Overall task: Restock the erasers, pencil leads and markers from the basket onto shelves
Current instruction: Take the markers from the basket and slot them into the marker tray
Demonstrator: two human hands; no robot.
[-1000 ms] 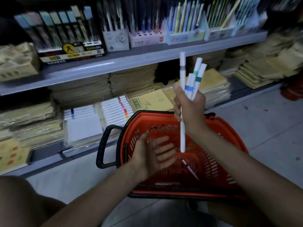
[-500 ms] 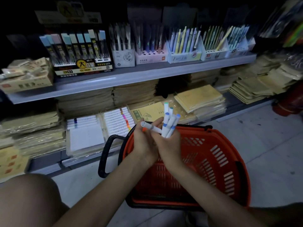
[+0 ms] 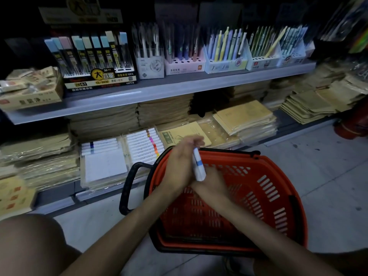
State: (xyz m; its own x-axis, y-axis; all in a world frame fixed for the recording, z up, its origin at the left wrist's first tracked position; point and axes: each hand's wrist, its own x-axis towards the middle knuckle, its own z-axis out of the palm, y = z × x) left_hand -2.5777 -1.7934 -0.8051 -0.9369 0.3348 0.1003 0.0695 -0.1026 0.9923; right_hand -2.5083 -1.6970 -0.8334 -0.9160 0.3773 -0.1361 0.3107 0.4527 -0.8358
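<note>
A bundle of white markers with blue bands is held between both hands above the orange basket. My left hand wraps the bundle from the left, fingers curled over its top. Lower and to the right, my right hand grips the bundle's lower end. Only the near side of the bundle shows. On the bottom shelf just left of the basket lie two clear marker trays, filled with white markers with coloured bands.
The upper shelf carries a pencil lead display, an eraser box at left, and pen holders to the right. Stacks of brown notebooks fill the bottom shelf. Grey floor lies to the right. My knee is at lower left.
My right hand lowered the markers from shoulder height to just over the basket. My left hand came up and closed round the bundle, gathering the fanned markers into one tight bunch.
</note>
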